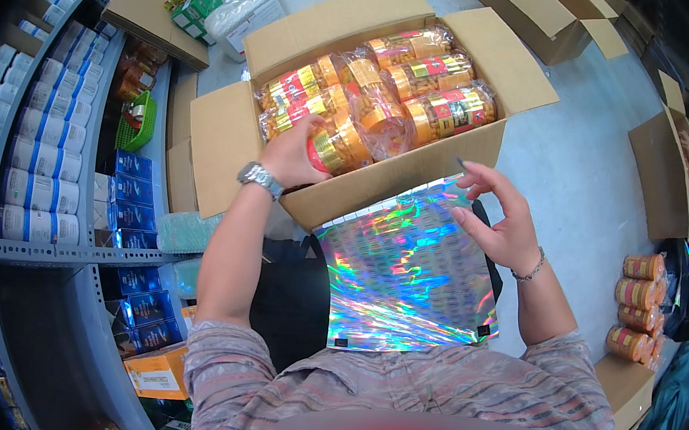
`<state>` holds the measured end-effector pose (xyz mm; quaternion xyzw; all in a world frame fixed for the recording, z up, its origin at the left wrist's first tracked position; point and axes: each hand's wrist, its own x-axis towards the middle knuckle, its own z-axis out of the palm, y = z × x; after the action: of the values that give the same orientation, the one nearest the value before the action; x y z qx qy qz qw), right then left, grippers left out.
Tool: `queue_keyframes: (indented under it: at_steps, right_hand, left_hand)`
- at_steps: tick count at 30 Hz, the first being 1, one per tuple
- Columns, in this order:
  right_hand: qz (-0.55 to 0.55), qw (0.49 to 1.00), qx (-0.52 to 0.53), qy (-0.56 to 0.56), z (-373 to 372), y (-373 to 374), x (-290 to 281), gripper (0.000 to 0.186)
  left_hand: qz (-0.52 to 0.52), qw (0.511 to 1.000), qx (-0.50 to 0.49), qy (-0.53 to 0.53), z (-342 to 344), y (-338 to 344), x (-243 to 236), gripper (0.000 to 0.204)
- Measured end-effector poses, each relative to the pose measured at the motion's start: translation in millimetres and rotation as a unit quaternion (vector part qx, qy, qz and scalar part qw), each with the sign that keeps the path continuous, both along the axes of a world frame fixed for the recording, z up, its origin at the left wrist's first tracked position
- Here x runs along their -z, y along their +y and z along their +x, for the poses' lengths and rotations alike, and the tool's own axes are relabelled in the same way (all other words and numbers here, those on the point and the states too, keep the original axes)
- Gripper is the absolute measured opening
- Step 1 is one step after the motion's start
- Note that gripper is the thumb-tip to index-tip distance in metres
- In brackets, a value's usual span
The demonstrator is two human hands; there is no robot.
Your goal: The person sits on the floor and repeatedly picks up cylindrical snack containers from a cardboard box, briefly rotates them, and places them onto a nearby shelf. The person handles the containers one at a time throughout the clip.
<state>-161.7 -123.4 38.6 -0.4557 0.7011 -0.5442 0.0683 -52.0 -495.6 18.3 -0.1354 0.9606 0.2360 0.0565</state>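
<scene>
Left hand (294, 155) is at the near-left corner of the open carton (416, 170), fingers curled over the end of 1 orange jar (343, 149), looks like a partial grip. Thumb side mostly hidden, so can't tell how firm. Jar is still inside the carton, against the near edge, tilted on its neighbours. 3 more wrapped jars (449, 113) lie along the right edge.

Right hand (511, 228) hangs over the far-right corner of the shiny sheet (405, 280), thumb and index well apart. Small dark piece (460, 165) at a fingertip; can't tell if it's stuck on or just a nail. Nothing else in that hand.

Risks, my read:
- Loose clear wrap (395, 130) is slick and wrinkled. Jar could slip or roll onto its neighbours if the grip stays partial.
- If the dark piece is adhesive, it could fold or catch on the wrap, since only a fingertip carries it.
- Sheet rests on the lap, far edge by the carton's near wall. Leaning in could slide or crease it.
</scene>
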Motion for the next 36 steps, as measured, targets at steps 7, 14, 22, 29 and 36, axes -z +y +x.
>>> queue_keyframes:
  at_steps: [7, 14, 22, 29, 36]
  right_hand:
    - [-0.072, 0.991, -0.06, -0.096, 16.6, -23.2, -7.6, 0.099]
    - [-0.064, 0.768, -0.233, -0.593, 77.9, -74.0, -21.7, 0.113]
    - [-0.094, 0.759, -0.259, -0.59, 129.9, -73.5, -5.3, 0.113]
    - [-0.095, 0.687, -0.299, -0.655, 142.1, -53.4, -5.7, 0.095]
    - [-0.048, 0.77, -0.258, -0.582, 142.4, -54.5, 10.3, 0.1]
  left_hand:
    - [0.327, 0.878, -0.098, 0.336, 38.7, 3.9, -35.6, 0.1]
    - [0.737, 0.492, 0.011, 0.464, 95.3, 69.0, -22.2, 0.086]
    - [0.58, 0.616, -0.129, 0.517, 128.8, 100.3, -57.4, 0.09]
    - [0.598, 0.607, -0.11, 0.511, 139.7, 102.9, -63.9, 0.107]
    - [0.748, 0.538, -0.117, 0.37, 138.6, 151.3, -24.3, 0.084]
